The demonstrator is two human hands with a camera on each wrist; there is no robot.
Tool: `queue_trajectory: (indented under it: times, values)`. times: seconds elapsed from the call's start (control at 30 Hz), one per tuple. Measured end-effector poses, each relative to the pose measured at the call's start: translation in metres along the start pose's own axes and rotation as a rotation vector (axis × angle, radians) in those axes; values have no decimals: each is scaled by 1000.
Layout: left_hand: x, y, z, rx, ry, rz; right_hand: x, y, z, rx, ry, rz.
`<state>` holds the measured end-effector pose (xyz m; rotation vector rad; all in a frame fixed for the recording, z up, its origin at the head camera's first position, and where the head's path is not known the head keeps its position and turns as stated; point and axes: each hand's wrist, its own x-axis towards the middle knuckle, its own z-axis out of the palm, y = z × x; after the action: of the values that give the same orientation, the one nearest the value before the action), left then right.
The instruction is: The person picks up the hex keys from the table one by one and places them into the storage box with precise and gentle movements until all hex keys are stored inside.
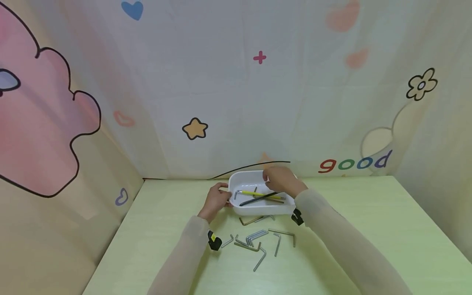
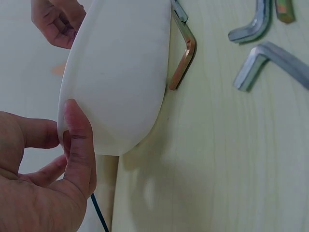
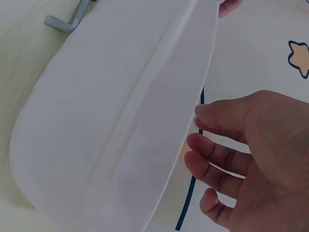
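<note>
A white plastic tray (image 1: pixel 254 209) stands at the back of the table with a yellow-sleeved hex key (image 1: pixel 254 193), a black hex key (image 1: pixel 256 199) and a brownish hex key (image 1: pixel 274 200) in it. My left hand (image 1: pixel 216 198) grips its left end; the left wrist view shows the thumb (image 2: pixel 79 130) against the outer wall and fingers at the rim. Over the tray's right part is my right hand (image 1: pixel 281 179). In the right wrist view its fingers (image 3: pixel 217 154) bend loosely beside the rim, with nothing seen between them. The black key's far end is hidden under that hand.
Several loose silver and bronze hex keys lie in front of the tray, including a bronze one (image 1: pixel 248 247), a silver one (image 1: pixel 260 260) and a long one (image 1: pixel 284 232). A printed curtain (image 1: pixel 228 102) hangs close behind the tray, at the table's back edge.
</note>
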<state>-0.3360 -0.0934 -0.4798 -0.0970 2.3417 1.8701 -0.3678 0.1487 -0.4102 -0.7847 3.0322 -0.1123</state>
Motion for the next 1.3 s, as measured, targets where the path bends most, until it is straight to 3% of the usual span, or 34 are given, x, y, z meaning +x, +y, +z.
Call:
queue_trajectory:
  times: [0.53, 0.93, 1.3]
  values:
    - [0, -1, 1, 9, 6, -1, -35, 0, 2, 26, 131, -39]
    - [-4, 6, 2, 18, 8, -6, -57, -12, 0, 2, 223, -82]
    - [-4, 4, 1, 17, 9, 3, -77, -24, 5, 23, 233, -114]
